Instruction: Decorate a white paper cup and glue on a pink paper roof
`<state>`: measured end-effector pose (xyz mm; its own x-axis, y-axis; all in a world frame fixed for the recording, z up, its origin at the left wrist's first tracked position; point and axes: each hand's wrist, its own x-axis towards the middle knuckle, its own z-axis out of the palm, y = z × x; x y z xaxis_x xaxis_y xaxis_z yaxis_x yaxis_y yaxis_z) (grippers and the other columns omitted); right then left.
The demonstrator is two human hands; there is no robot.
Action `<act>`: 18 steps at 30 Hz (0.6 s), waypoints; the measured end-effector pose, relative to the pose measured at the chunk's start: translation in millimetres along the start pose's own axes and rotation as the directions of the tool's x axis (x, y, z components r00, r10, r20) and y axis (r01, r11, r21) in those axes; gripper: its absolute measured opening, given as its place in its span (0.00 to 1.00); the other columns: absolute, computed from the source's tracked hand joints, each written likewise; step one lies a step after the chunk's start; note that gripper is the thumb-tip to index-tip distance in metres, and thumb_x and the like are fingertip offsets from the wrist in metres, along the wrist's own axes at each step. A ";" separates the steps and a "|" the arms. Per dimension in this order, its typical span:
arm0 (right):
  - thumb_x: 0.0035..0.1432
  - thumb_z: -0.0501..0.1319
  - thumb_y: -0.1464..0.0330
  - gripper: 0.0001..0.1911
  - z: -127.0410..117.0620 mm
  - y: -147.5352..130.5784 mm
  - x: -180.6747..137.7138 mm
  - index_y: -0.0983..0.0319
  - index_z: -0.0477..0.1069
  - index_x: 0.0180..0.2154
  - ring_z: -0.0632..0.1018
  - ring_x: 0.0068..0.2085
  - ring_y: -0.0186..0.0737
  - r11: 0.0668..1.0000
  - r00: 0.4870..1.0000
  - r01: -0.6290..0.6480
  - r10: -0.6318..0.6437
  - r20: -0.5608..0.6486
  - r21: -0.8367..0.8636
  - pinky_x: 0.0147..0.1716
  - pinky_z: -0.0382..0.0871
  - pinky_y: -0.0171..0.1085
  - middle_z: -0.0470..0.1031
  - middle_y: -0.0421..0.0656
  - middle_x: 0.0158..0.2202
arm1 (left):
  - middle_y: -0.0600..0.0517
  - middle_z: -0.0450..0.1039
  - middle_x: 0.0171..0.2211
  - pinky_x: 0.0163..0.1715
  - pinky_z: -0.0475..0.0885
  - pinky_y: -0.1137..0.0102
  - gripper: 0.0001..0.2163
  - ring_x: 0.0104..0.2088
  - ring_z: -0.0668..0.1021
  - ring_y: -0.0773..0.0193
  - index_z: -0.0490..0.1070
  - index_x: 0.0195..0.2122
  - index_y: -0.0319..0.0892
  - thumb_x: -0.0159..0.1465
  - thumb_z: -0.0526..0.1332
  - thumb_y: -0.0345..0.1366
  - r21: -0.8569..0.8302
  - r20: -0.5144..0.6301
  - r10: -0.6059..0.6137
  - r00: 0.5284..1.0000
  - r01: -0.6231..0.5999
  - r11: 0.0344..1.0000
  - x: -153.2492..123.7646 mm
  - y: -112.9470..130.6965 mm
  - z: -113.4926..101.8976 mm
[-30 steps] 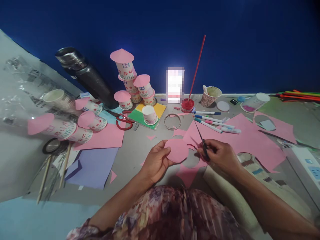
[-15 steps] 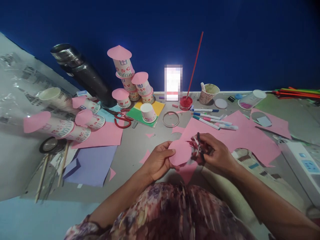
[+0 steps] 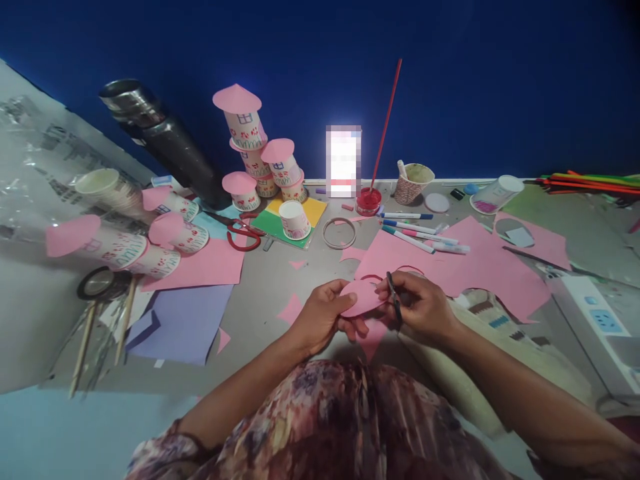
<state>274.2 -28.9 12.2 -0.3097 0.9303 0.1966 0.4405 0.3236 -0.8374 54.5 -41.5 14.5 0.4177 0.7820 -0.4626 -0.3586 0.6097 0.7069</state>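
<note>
A round pink paper disc (image 3: 361, 298) is pinched between the thumb and fingers of my left hand (image 3: 327, 313), tilted so it looks like a narrow oval. My right hand (image 3: 425, 303) is closed on a pair of small dark-handled scissors (image 3: 393, 297), and its fingertips are at the disc's right edge. The scissor blades are mostly hidden by the fingers. Beneath my hands lies a pink paper scrap (image 3: 373, 339). Just beyond them rests a large pink sheet (image 3: 440, 267) with curved cutouts.
Paper-cup towers with pink cone roofs (image 3: 245, 127) stand at the back left, near a black flask (image 3: 170, 147). Red-handled scissors (image 3: 243, 235), a tape ring (image 3: 339, 233), markers (image 3: 420, 233) and a red pot with a stick (image 3: 369, 201) lie behind my hands. A power strip (image 3: 600, 317) is at right.
The disc has tipped from nearly face-on to a flatter angle. My right hand has come closer to its edge, and the scissors have turned. Thin pink trimmings now show behind the hands.
</note>
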 end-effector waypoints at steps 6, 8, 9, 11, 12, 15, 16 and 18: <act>0.52 0.68 0.61 0.11 2.8 -2.6 2.7 0.58 0.69 0.28 0.65 0.22 0.33 0.977 0.979 -0.206 0.205 0.018 0.053 0.21 0.61 0.32 0.65 0.35 0.20 | 0.34 0.83 0.45 0.20 0.78 0.70 0.31 0.31 0.86 0.54 0.74 0.46 0.35 0.59 0.71 0.61 0.042 0.063 0.070 0.996 -0.073 0.996 -3.5 0.1 -0.5; 0.51 0.68 0.61 0.11 1.8 -3.4 3.5 0.58 0.69 0.28 0.64 0.22 0.33 0.971 0.972 -0.229 0.224 0.069 0.064 0.21 0.59 0.32 0.63 0.34 0.20 | 0.36 0.82 0.46 0.21 0.78 0.71 0.28 0.32 0.86 0.55 0.74 0.48 0.37 0.57 0.75 0.54 0.094 0.058 0.079 0.995 -0.084 0.992 -3.9 -0.6 -0.1; 0.51 0.68 0.61 0.11 1.1 -3.9 3.7 0.58 0.68 0.28 0.63 0.23 0.33 0.970 0.969 -0.234 0.226 0.100 0.065 0.21 0.58 0.32 0.63 0.34 0.20 | 0.38 0.82 0.46 0.22 0.78 0.71 0.27 0.33 0.86 0.55 0.74 0.48 0.37 0.56 0.77 0.51 0.111 0.049 0.081 0.996 -0.086 0.990 -3.8 -1.1 0.3; 0.51 0.67 0.61 0.11 0.2 -5.1 4.2 0.58 0.68 0.28 0.62 0.23 0.32 0.971 0.960 -0.232 0.219 0.173 0.061 0.21 0.57 0.32 0.62 0.34 0.21 | 0.40 0.82 0.44 0.25 0.80 0.70 0.25 0.36 0.85 0.55 0.75 0.47 0.38 0.55 0.78 0.45 0.125 0.037 0.078 0.996 -0.082 0.989 -3.1 -2.5 1.5; 0.51 0.67 0.61 0.11 0.1 -5.5 4.3 0.58 0.67 0.28 0.62 0.23 0.32 0.972 0.955 -0.227 0.211 0.211 0.057 0.21 0.56 0.31 0.61 0.33 0.21 | 0.41 0.83 0.42 0.27 0.81 0.69 0.25 0.37 0.85 0.55 0.75 0.48 0.38 0.55 0.79 0.44 0.120 0.036 0.074 0.997 -0.078 0.990 -2.7 -3.3 2.2; 0.52 0.65 0.63 0.11 1.5 -5.6 4.9 0.58 0.65 0.26 0.60 0.23 0.31 0.976 0.940 -0.208 0.184 0.288 0.056 0.22 0.53 0.31 0.60 0.33 0.20 | 0.45 0.83 0.36 0.35 0.83 0.64 0.28 0.36 0.85 0.56 0.75 0.53 0.39 0.54 0.80 0.41 0.093 0.021 0.052 0.998 -0.053 0.994 -1.6 -5.1 4.3; 0.52 0.65 0.63 0.11 2.3 -5.2 5.1 0.58 0.64 0.26 0.60 0.23 0.31 0.977 0.938 -0.204 0.179 0.297 0.057 0.22 0.53 0.31 0.60 0.32 0.20 | 0.46 0.83 0.34 0.37 0.83 0.62 0.29 0.34 0.85 0.57 0.74 0.54 0.39 0.54 0.80 0.41 0.084 0.007 0.048 0.999 -0.048 0.995 -1.3 -5.6 4.7; 0.51 0.64 0.63 0.11 4.1 -3.9 5.4 0.58 0.62 0.25 0.59 0.23 0.31 0.977 0.936 -0.205 0.177 0.304 0.060 0.22 0.52 0.31 0.60 0.32 0.20 | 0.46 0.83 0.33 0.40 0.83 0.60 0.29 0.33 0.85 0.58 0.75 0.55 0.38 0.54 0.79 0.42 0.065 -0.010 0.049 0.999 -0.048 0.997 -0.6 -6.8 5.3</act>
<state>267.3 -25.8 14.4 -0.4675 0.8759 -0.1193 0.4434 0.1156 -0.8888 61.2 -46.8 12.8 0.3912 0.8121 -0.4330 -0.3232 0.5618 0.7615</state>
